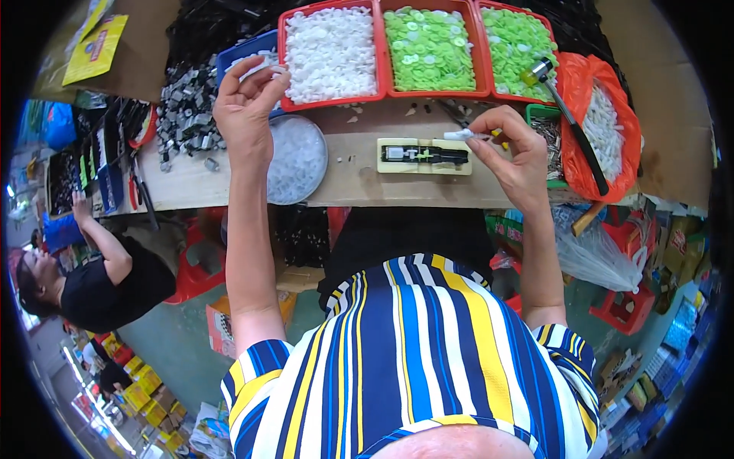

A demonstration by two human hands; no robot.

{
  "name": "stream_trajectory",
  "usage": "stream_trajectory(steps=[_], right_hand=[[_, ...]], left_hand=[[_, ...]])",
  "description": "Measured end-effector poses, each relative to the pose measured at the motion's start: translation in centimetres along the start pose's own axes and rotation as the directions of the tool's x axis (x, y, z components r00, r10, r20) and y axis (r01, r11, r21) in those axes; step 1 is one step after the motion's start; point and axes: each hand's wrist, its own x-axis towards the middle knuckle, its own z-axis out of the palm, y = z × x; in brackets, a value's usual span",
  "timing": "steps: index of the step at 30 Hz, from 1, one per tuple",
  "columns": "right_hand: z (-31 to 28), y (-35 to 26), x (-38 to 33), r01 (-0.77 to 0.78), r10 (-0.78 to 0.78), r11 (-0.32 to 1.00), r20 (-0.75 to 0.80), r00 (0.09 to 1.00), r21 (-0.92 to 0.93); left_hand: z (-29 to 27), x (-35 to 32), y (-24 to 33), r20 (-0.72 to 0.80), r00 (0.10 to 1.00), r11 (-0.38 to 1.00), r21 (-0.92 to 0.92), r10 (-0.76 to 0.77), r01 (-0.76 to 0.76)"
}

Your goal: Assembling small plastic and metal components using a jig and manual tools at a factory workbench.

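The right hand (pixel 514 153) pinches a small white plastic tube piece (pixel 459 135) between thumb and fingertips, just above the right end of the pale yellow rectangular jig with a black insert (pixel 425 155). The piece looks light, stiff and smooth, likely to slip, so it is best held near its middle. The left hand (pixel 246 107), left of the jig, has its fingers curled toward the thumb over a small white part; I cannot tell how firmly it grips. Beyond the jig, on the tan wooden bench (pixel 352 180), stand 3 red plastic trays (pixel 330 99) of white and green discs. The room around is a crowded workshop.
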Motion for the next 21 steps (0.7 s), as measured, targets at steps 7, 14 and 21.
stream_trajectory(steps=[7,14,21], right_hand=[[-0.6,1.4,-1.0,-0.042,0.043,0.998,0.017,0.999,-0.047],[0.6,0.9,-0.7,-0.008,0.012,0.997,0.052,0.999,-0.083],[2.0,-0.5,-0.5,0.010,-0.011,1.000,0.015,1.000,0.029]], left_hand=[[-4.4,-3.4,1.9,0.074,0.997,0.810,0.582,0.037,-0.074],[-4.4,-5.8,0.3,0.298,0.931,0.479,0.799,0.209,-0.363],[-3.3,-6.3,2.8,0.040,0.992,0.748,0.654,0.117,-0.115]])
